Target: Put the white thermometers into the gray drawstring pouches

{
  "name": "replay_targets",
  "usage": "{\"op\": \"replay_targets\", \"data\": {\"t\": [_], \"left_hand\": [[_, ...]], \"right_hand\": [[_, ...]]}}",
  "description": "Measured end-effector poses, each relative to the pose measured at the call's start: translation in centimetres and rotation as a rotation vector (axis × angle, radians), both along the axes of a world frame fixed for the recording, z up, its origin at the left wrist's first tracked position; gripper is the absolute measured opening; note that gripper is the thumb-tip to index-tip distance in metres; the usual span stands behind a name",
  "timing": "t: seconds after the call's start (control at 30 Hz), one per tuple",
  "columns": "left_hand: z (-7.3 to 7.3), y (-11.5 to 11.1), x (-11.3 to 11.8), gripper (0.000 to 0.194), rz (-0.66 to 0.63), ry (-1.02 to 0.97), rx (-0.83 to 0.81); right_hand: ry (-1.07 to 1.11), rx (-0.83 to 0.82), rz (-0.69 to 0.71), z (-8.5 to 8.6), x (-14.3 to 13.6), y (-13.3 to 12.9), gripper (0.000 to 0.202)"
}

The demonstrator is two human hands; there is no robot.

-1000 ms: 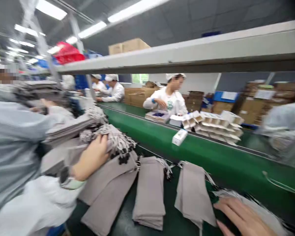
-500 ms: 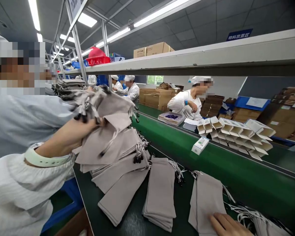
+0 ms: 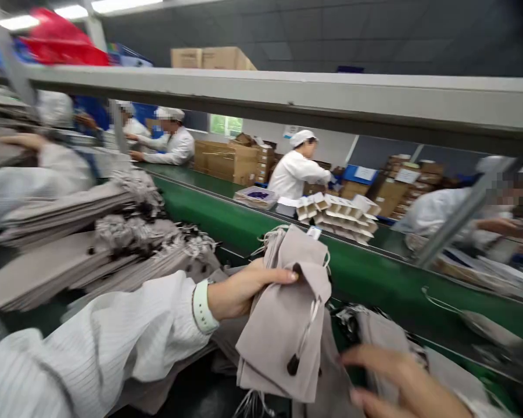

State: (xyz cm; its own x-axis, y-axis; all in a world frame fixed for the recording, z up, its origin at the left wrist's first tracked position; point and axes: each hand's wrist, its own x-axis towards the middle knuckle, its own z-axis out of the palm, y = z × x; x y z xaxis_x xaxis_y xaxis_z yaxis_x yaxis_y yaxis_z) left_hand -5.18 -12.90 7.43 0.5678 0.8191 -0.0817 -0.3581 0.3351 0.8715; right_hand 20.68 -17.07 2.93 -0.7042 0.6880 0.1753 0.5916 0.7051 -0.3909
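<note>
My left hand [image 3: 244, 287], with a pale green band on the wrist, is closed around a small stack of grey drawstring pouches [image 3: 283, 337] in the middle of the view. Its thumb lies over the top pouch, and white cords with dark ends dangle from the stack. To the right of it my right hand [image 3: 401, 377] is blurred, its fingers apart with nothing visible between them. Just behind those fingers lie more pouches [image 3: 377, 331]. Larger piles of grey pouches [image 3: 47, 261] cover the bench on the left.
A green conveyor belt [image 3: 357, 273] runs behind the bench. Across it stand open white boxes [image 3: 340, 215] and a co-worker in white [image 3: 296, 171]. A long shelf [image 3: 261, 93] spans overhead. Other co-workers sit at both sides; a metal post [image 3: 466, 215] slants at right.
My view has swung right. My left hand has carried its pouches from the left pile towards my right hand. My right hand, earlier resting on a pouch, now shows spread fingers.
</note>
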Motion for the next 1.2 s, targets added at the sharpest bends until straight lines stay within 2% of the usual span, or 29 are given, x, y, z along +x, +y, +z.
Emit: {"op": "replay_targets", "data": {"t": [0.07,0.13,0.2,0.27,0.33,0.4,0.47,0.57,0.63,0.67,0.73,0.8,0.87,0.93,1.03,1.13,1.2], "left_hand": [[-1.2,-0.1,1.4,0.039,-0.07,0.007,0.018],[-2.2,0.0,2.1,0.044,-0.092,0.022,0.038],[-3.2,0.1,2.3,0.047,-0.091,0.025,0.059],[-4.0,0.3,2.2,0.047,-0.075,0.028,0.052],[-4.5,0.4,2.0,0.043,-0.022,0.038,-0.005],[-4.9,0.5,1.9,0.038,0.041,0.06,-0.092],[-5.3,0.4,1.9,0.036,0.048,0.077,-0.141],[-5.8,0.3,1.9,0.04,-0.045,0.109,-0.098],[-6.0,0.2,1.8,0.043,-0.098,0.207,-0.03],[-6.0,0.2,1.7,0.043,-0.116,0.275,0.021],[-5.9,0.2,1.5,0.041,-0.15,0.399,0.161],[-5.6,0.0,1.4,0.037,-0.193,0.472,0.315],[-5.2,-0.2,1.1,0.034,-0.244,0.53,0.448],[-4.9,-0.2,0.6,0.035,-0.277,0.617,0.619],[-5.1,0.5,-1.0,0.051,-0.25,0.84,0.883],[-5.8,1.5,-2.8,0.06,-0.289,1.082,0.955],[-6.2,1.7,-3.4,0.063,-0.348,1.155,0.99]], "right_hand": [[0.15,0.12,-0.27,3.5,-0.4,0.2,0.017],[0.209,0.267,-0.338,4.8,-1.1,0.6,0.025],[0.121,0.34,-0.25,4.1,-2.2,1.3,0.05],[0.005,0.356,-0.147,2.4,-3.4,2.1,0.068],[-0.007,0.392,-0.093,0.6,-4.3,2.9,0.063],[0.079,0.435,-0.068,-0.4,-4.8,3.8,0.046],[0.19,0.398,-0.079,-0.6,-4.9,4.6,0.035],[0.323,0.237,-0.204,0.3,-4.9,5.8,0.028],[0.353,0.194,-0.26,0.9,-4.9,6.6,0.026],[0.354,0.171,-0.255,1.1,-4.9,7.0,0.032],[0.323,0.031,-0.157,1.1,-5.0,7.7,0.053],[0.251,-0.199,-0.007,0.9,-5.0,8.3,0.071],[0.176,-0.35,0.104,0.6,-4.8,8.6,0.073],[0.174,-0.377,0.123,0.3,-4.3,8.4,0.063],[0.313,-0.369,0.076,0.1,-2.5,7.7,0.054],[0.499,-0.331,0.005,-0.1,-0.2,7.1,0.055],[0.545,-0.278,-0.038,-0.3,0.9,6.8,0.056]]}}
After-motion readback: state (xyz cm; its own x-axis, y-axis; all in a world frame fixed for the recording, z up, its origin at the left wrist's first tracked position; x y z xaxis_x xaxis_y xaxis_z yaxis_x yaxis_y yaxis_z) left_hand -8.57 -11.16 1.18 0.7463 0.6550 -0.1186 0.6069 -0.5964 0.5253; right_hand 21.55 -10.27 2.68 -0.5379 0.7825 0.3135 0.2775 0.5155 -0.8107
